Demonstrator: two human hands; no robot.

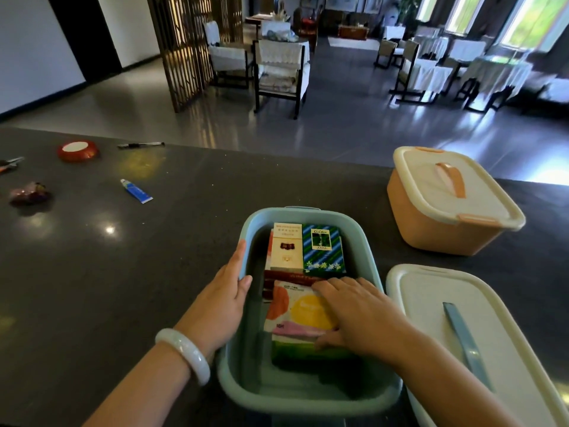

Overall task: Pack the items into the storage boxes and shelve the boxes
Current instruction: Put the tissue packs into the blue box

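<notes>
An open teal storage box [366, 238] sits on the dark counter in front of me. Inside lie a cream carton [286, 246], a blue-green striped carton [323, 246], a red pack partly covered, and a colourful packet [295, 312] with orange and yellow circles. My right hand [357, 312] lies flat on that packet inside the box, thumb at its near edge. My left hand [223, 300] holds the box's left rim, thumb over the edge. The box's white lid [431, 306] with a blue handle lies to the right.
A closed orange box [431, 229] with a white lid stands at the back right. On the counter's left lie a blue-white tube [136, 191], a red tape roll [78, 151], a pen [140, 145], a purple wrapped item [28, 193] and pliers [7, 164].
</notes>
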